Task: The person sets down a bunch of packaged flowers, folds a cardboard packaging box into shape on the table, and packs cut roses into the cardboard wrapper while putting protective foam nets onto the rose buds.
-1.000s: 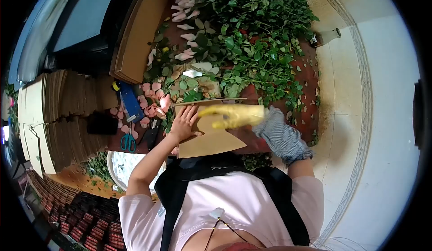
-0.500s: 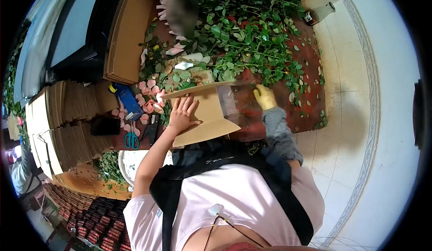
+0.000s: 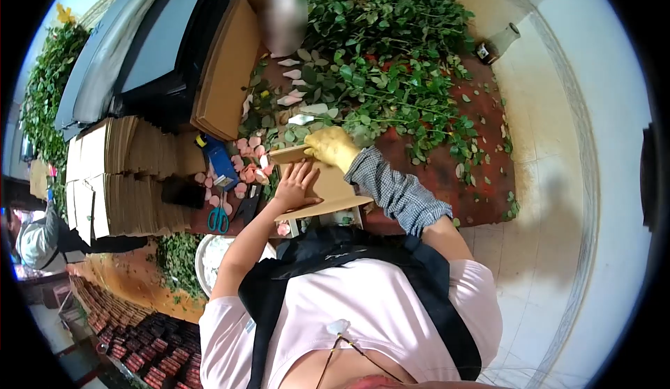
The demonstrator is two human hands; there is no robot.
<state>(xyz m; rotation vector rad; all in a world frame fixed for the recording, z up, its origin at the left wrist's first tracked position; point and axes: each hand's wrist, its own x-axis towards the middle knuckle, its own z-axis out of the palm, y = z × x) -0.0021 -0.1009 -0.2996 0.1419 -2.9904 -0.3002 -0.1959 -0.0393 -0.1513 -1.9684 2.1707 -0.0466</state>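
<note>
Bare left hand and gloved right hand at work over folded cardboard on a red table.
The cardboard lies beneath the left's spread fingers — the right's curl at its far edge, whether pinching it cannot be told.

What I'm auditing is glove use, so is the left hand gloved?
No, the left hand is bare on the cardboard; only the right hand wears a yellow glove.
</note>
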